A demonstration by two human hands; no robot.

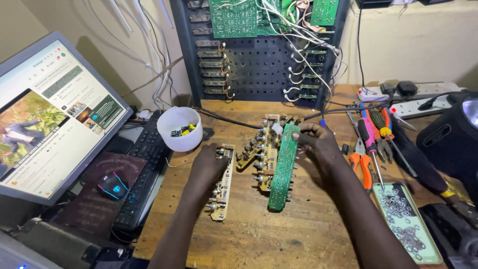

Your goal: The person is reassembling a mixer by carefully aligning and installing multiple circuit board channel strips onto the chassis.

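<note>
Right hand (318, 144) pinches the top end of a long green board (284, 167) standing on edge at centre frame, fingers closed on it, its lower end on the wooden bench (259, 234), with a heap of knobbed tan boards (259, 152) just left of it. Left hand (206, 167) lies palm-down, fingers curled over the upper part of a tan strip board (222, 187) lying flat left of centre. Above it sits a white cup (179, 128); a keyboard (142, 169), mouse (112, 185) and monitor (47, 117) fill the left, screwdrivers and pliers (371, 139) the right, a washer tray (406, 221) lower right.
</note>
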